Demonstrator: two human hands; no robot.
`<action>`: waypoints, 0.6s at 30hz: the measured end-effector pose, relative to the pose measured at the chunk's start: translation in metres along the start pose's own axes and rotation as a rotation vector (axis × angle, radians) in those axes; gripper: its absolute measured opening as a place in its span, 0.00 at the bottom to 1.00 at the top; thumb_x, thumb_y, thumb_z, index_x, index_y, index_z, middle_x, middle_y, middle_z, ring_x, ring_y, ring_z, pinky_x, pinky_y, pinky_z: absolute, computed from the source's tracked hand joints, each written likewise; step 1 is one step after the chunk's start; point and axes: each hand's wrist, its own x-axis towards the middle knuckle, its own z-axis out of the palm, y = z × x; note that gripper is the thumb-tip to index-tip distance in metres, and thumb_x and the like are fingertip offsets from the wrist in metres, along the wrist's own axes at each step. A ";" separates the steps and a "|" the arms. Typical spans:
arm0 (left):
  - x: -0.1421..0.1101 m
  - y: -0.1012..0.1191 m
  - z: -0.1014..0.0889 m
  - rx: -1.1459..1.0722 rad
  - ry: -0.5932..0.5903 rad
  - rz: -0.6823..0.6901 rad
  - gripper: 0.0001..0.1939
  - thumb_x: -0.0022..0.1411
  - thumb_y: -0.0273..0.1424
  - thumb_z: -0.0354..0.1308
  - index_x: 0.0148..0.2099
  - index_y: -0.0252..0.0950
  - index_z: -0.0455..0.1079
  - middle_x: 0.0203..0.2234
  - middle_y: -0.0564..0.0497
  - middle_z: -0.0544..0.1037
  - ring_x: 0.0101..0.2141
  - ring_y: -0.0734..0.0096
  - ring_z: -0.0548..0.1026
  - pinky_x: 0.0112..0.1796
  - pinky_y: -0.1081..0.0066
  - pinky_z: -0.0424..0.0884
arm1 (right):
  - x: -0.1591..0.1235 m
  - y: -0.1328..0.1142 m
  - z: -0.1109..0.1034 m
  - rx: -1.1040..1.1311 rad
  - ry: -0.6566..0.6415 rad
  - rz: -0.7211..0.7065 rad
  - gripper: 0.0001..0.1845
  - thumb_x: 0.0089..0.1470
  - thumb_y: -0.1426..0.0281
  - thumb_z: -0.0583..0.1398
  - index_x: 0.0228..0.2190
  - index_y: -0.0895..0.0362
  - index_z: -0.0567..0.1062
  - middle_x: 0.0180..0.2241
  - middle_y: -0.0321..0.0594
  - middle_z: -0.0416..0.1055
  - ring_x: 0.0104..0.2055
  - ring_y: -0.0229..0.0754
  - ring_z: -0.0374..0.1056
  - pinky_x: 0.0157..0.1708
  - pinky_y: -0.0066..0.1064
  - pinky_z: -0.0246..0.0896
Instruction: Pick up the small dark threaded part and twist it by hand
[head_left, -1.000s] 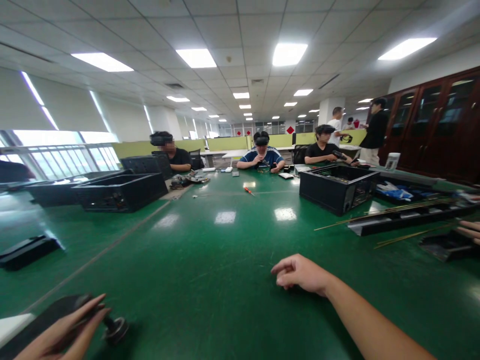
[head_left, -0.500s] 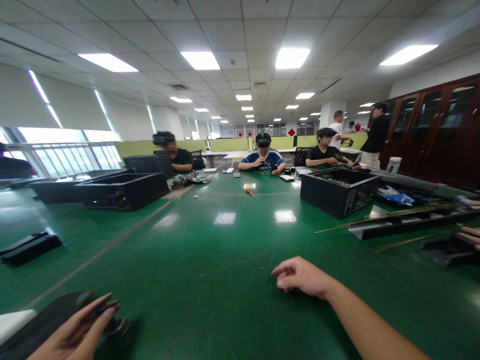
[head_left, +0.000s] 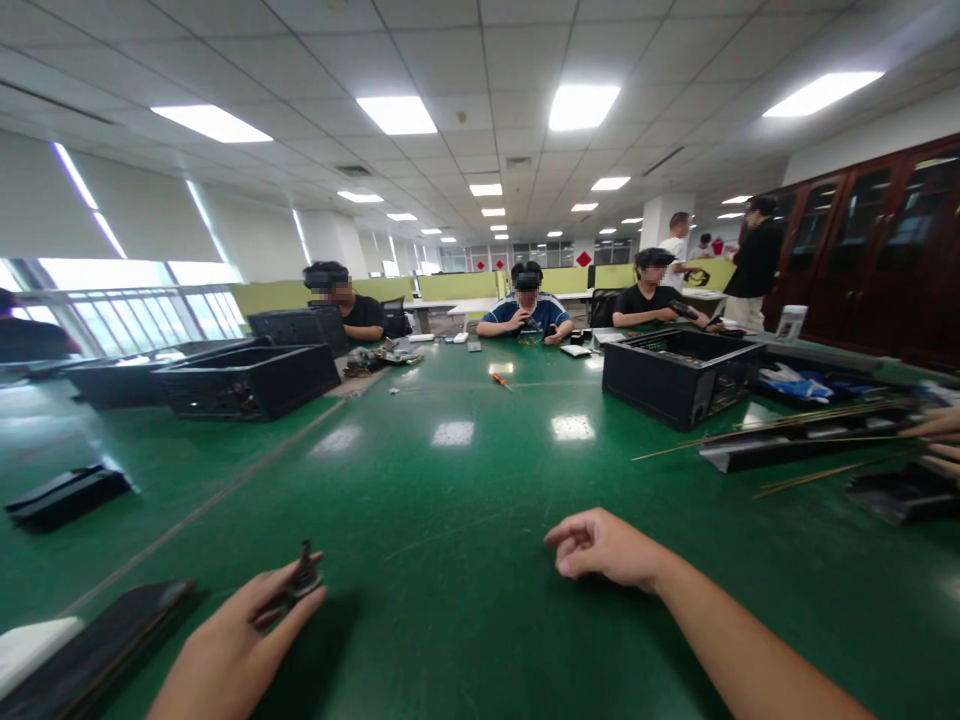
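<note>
At the lower left, my left hand point(head_left: 244, 625) is closed on a small dark part point(head_left: 304, 578) with a rounded base and a short upright stem. Thumb and fingers pinch its sides, above the green table point(head_left: 450, 620); its exact kind is unclear. To the left of that hand lies a long, flat black piece point(head_left: 112, 640) with a white object point(head_left: 37, 645) at its outer side. My right hand point(head_left: 604, 550) rests by the table's middle, index finger stretched forward and the other fingers loosely bent. Nothing shows in it.
Black computer cases point(head_left: 247, 385) stand at left, and another case point(head_left: 675, 380) at right. An orange screwdriver point(head_left: 500, 380) lies ahead. Thin rods lie across a dark metal channel point(head_left: 787, 445) at right, by another person's hands point(head_left: 941, 440). Several people sit opposite.
My left hand has moved right and up from beside the flat black piece, carrying the small dark part, whose stem now points up. My right hand has stayed in place.
</note>
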 end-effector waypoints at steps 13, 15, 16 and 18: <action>0.004 0.173 0.115 -0.400 -0.347 0.482 0.14 0.55 0.21 0.61 0.44 0.40 0.73 0.38 0.51 0.75 0.41 0.67 0.75 0.43 0.68 0.72 | -0.006 -0.008 0.024 -0.320 0.217 -0.260 0.38 0.41 0.73 0.69 0.55 0.54 0.67 0.42 0.38 0.72 0.29 0.34 0.67 0.27 0.25 0.62; -0.001 0.168 0.116 -0.431 -0.351 0.486 0.16 0.55 0.20 0.62 0.45 0.42 0.74 0.39 0.51 0.74 0.41 0.67 0.75 0.44 0.68 0.72 | -0.010 -0.014 0.030 -0.465 0.246 -0.315 0.35 0.40 0.73 0.69 0.52 0.53 0.70 0.40 0.37 0.73 0.31 0.36 0.67 0.31 0.27 0.63; -0.003 0.165 0.116 -0.442 -0.355 0.485 0.17 0.55 0.21 0.62 0.46 0.42 0.74 0.39 0.51 0.74 0.42 0.67 0.75 0.45 0.68 0.72 | -0.013 -0.016 0.033 -0.532 0.265 -0.332 0.34 0.40 0.73 0.70 0.51 0.52 0.71 0.40 0.36 0.74 0.31 0.37 0.68 0.33 0.28 0.63; -0.005 0.161 0.115 -0.465 -0.368 0.482 0.19 0.55 0.20 0.62 0.47 0.43 0.74 0.40 0.51 0.75 0.42 0.67 0.75 0.45 0.68 0.72 | -0.017 -0.021 0.040 -0.618 0.287 -0.348 0.30 0.41 0.72 0.70 0.49 0.53 0.73 0.39 0.37 0.74 0.34 0.40 0.69 0.36 0.30 0.64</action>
